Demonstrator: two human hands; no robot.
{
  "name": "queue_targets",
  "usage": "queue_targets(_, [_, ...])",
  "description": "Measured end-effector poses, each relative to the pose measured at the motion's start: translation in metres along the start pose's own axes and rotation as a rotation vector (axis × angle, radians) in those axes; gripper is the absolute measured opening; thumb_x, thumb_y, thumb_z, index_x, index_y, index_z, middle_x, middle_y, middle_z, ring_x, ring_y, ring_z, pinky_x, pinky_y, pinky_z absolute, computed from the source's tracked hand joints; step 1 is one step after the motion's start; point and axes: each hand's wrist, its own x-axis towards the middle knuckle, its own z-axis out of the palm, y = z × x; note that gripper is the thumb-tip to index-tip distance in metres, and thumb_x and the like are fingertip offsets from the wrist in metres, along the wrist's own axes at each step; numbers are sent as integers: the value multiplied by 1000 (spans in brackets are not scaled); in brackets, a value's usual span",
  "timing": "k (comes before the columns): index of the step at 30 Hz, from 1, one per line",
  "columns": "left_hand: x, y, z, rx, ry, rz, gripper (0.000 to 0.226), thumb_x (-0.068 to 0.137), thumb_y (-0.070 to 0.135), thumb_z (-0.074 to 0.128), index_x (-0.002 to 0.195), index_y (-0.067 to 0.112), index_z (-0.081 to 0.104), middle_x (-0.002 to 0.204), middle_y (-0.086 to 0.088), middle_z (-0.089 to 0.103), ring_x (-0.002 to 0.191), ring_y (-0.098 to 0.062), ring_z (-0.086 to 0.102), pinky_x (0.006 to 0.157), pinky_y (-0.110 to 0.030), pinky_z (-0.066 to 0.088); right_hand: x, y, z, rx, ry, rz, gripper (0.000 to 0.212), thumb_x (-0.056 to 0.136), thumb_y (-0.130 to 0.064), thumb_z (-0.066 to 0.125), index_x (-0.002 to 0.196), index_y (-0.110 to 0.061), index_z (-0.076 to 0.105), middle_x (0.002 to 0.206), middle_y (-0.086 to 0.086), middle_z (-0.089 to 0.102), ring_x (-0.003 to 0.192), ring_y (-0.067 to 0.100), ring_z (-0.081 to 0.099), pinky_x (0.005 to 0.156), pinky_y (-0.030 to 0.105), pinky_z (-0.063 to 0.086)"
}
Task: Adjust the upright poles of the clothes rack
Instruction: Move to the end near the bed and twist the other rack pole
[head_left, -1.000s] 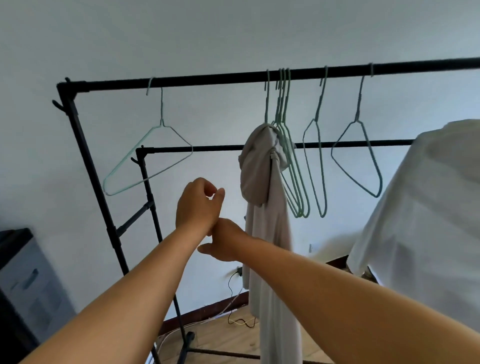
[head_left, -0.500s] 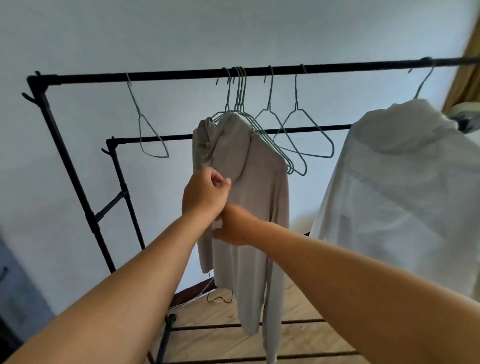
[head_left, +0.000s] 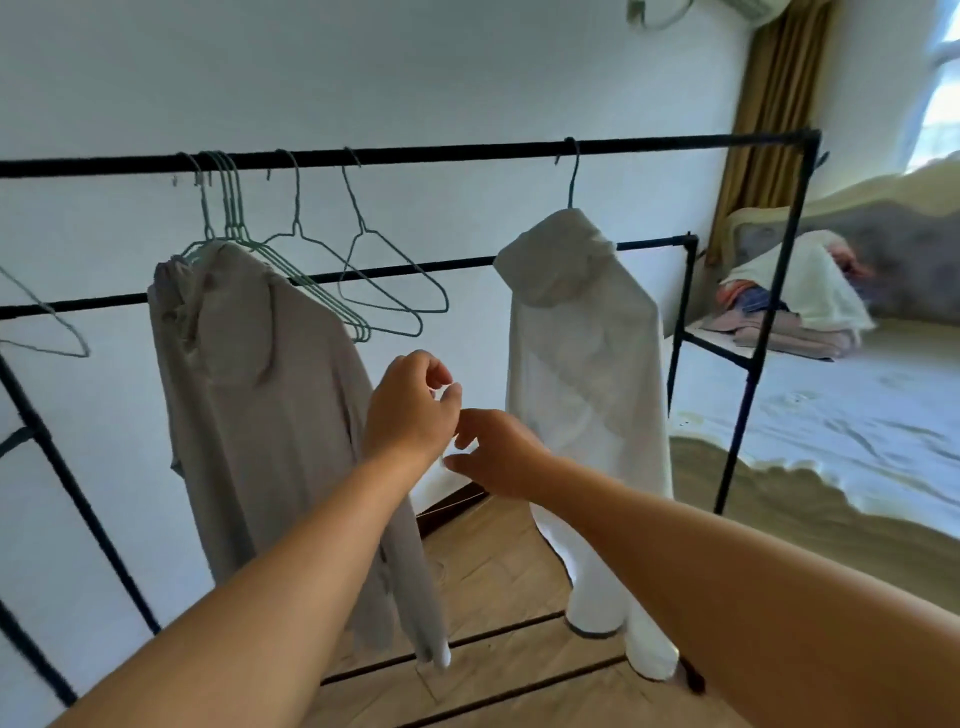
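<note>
A black metal clothes rack fills the view, with its top rail (head_left: 415, 154) running across. The right front upright pole (head_left: 763, 332) and the right rear pole (head_left: 681, 312) stand at the right. The left front pole (head_left: 78, 499) slants along the left edge. My left hand (head_left: 410, 410) and my right hand (head_left: 493, 452) hover close together in mid air before the rack, between the two hung garments. Both have loosely curled, parted fingers and hold nothing. Neither touches a pole.
A grey top (head_left: 260, 415) and a white hooded garment (head_left: 587, 374) hang from green wire hangers (head_left: 363, 280). A bed (head_left: 831, 415) with folded clothes (head_left: 789, 322) lies at the right behind the rack. A tan curtain (head_left: 769, 104) hangs in the corner. The floor is wood.
The view has swung to the right, bringing the rack's right poles, the bed and the curtain into sight. My hands stayed together in front of me and their fingers have loosened apart.
</note>
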Motion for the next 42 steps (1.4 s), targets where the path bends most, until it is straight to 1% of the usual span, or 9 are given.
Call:
queue_targets(4, [-5, 57, 62, -12, -48, 51, 10, 85, 25, 60, 90, 18, 54, 100, -4, 61, 85, -19, 58, 70, -27, 43, -22, 61, -47, -4, 53, 33, 29, 84, -22, 67, 112, -15, 62, 105, 4, 67, 83, 15, 57, 74, 26, 43])
queue_targets(10, [5, 125, 124, -81, -72, 136, 10, 85, 25, 60, 88, 20, 52, 99, -5, 63, 87, -18, 58, 72, -26, 45, -39, 125, -102, -18, 154, 60, 20, 82, -26, 68, 101, -21, 66, 81, -10, 59, 71, 11, 56, 66, 23, 40])
queue_targets(12, [13, 146, 144, -114, -75, 192, 9, 85, 27, 60, 88, 22, 52, 94, 0, 62, 84, -15, 57, 71, -25, 44, -42, 145, -121, -21, 189, 59, 5, 82, -28, 68, 84, -24, 67, 69, -15, 56, 61, 5, 54, 62, 22, 42])
queue_targets(15, [23, 181, 178, -160, -174, 296, 8, 85, 27, 61, 86, 24, 54, 88, 6, 63, 79, -14, 59, 71, -26, 47, -48, 171, -151, -53, 191, 100, 28, 81, -28, 69, 59, -34, 53, 54, -17, 53, 53, -1, 53, 53, 18, 42])
queue_targets(21, [37, 227, 260, -209, -377, 319, 17, 83, 23, 63, 99, 19, 58, 104, 3, 65, 87, -14, 57, 75, -25, 41, -58, 237, -202, -73, 257, 242, 23, 84, -23, 66, 70, -27, 48, 64, -11, 55, 59, 6, 55, 54, 22, 44])
queue_targets(27, [55, 242, 336, -174, -433, 239, 17, 80, 29, 63, 93, 23, 54, 104, 4, 63, 88, -14, 55, 73, -29, 41, -56, 319, -227, -39, 265, 372, 13, 83, -29, 67, 78, -16, 66, 75, -4, 66, 71, 16, 65, 65, 29, 51])
queue_targets(31, [70, 245, 392, -120, -459, 198, 18, 80, 32, 64, 92, 24, 53, 103, 4, 62, 91, -16, 57, 75, -31, 44, -36, 377, -243, 3, 257, 381, 20, 82, -29, 68, 66, -29, 57, 68, -7, 62, 66, 12, 61, 59, 26, 47])
queue_targets(37, [102, 256, 467, -49, -468, 69, 25, 81, 32, 64, 101, 19, 55, 110, -1, 61, 96, -18, 57, 77, -31, 44, -7, 470, -273, 83, 205, 446, 13, 81, -30, 71, 87, -22, 62, 79, -3, 63, 72, 17, 64, 65, 30, 52])
queue_targets(42, [131, 263, 514, -37, -468, 10, 27, 80, 34, 64, 101, 20, 53, 106, 2, 59, 92, -17, 55, 78, -32, 46, 27, 530, -293, 110, 170, 535, 22, 78, -33, 73, 92, -20, 61, 80, 0, 61, 71, 19, 59, 54, 24, 40])
